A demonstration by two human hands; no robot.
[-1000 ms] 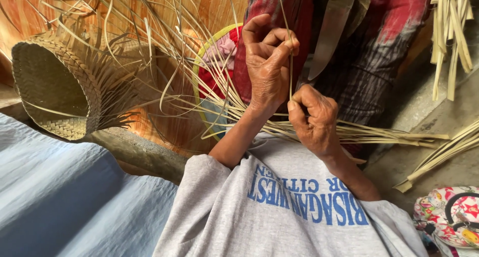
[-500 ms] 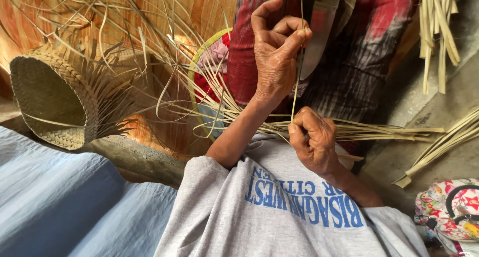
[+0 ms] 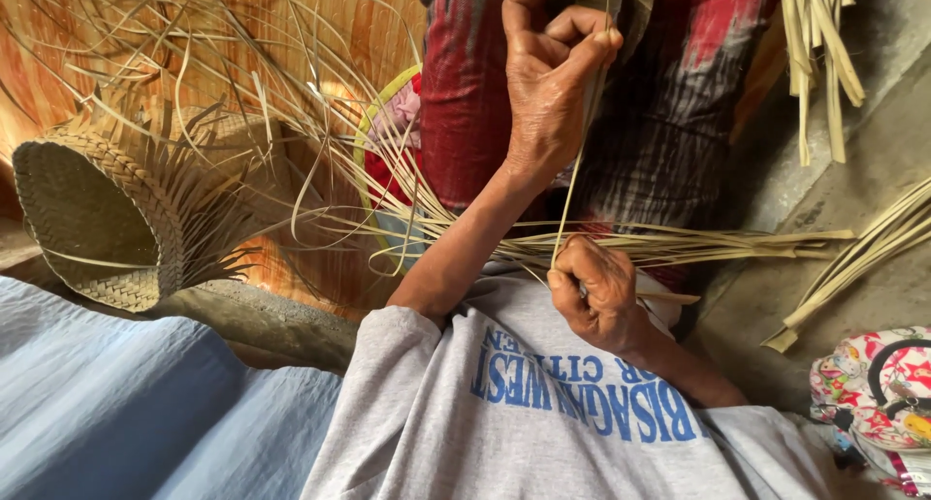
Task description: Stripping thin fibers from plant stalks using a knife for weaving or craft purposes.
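Both hands grip one palm strip (image 3: 574, 175), left hand (image 3: 548, 83) pinching high, right hand (image 3: 596, 291) fisted low, beside a half-woven basket (image 3: 97, 219)

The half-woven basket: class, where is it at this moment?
In the head view, the half-woven basket lies on its side at the far left, mouth toward the camera, above the blue cloth and left of the loose palm strips.

Single head cam, steep downward view, close over lap, hands centre frame
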